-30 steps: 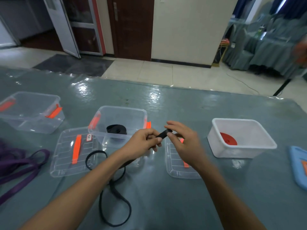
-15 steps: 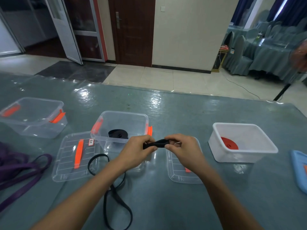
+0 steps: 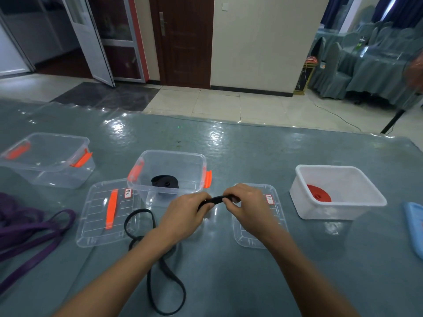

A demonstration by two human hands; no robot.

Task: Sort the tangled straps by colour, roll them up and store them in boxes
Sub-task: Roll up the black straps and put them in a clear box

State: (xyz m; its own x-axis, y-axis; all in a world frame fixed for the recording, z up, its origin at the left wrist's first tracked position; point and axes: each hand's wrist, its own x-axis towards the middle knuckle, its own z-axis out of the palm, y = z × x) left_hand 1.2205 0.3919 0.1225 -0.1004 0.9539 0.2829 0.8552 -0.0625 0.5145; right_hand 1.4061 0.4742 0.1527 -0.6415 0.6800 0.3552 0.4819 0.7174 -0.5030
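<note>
My left hand (image 3: 185,216) and my right hand (image 3: 248,208) both pinch one end of a black strap (image 3: 215,200), held level between them above the table. The rest of that strap (image 3: 160,282) trails under my left wrist and loops on the table. Just beyond my hands stands a clear box (image 3: 201,161) with a rolled black strap (image 3: 164,181) inside. A white box (image 3: 357,202) on the right holds a rolled red strap (image 3: 319,193). Tangled purple straps (image 3: 29,225) lie at the left edge.
An empty clear box with orange clips (image 3: 45,154) stands far left. Two clear lids lie flat: one (image 3: 103,216) left of my hands, one (image 3: 274,216) under my right hand. A blue lid (image 3: 415,225) shows at the right edge. The table's far edge (image 3: 229,122) meets tiled floor.
My hands have dropped lower and nearer to me. The strap end, pointing up between my fingertips before, now lies level between both hands.
</note>
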